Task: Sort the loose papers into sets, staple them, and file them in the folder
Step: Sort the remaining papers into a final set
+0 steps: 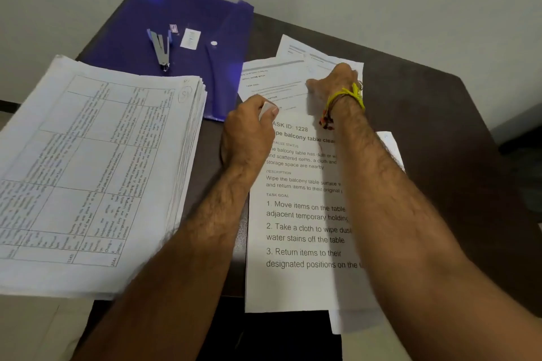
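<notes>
Papers (305,214) lying on the dark tabletop (440,114), top corner pinched by the left hand (249,129); right hand (334,79) presses farther sheets (278,79) beside the blue folder (181,14); its finger position cannot be told.

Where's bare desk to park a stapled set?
Bare dark table right of the loose sheets, out to its right edge. Crowded left: thick paper stack, purple folder carrying the stapler.

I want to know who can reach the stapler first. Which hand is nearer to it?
The left hand. It pinches the corner of the task sheet, below and right of the stapler lying on the purple folder. The right hand rests on the far sheets, further right.
</notes>
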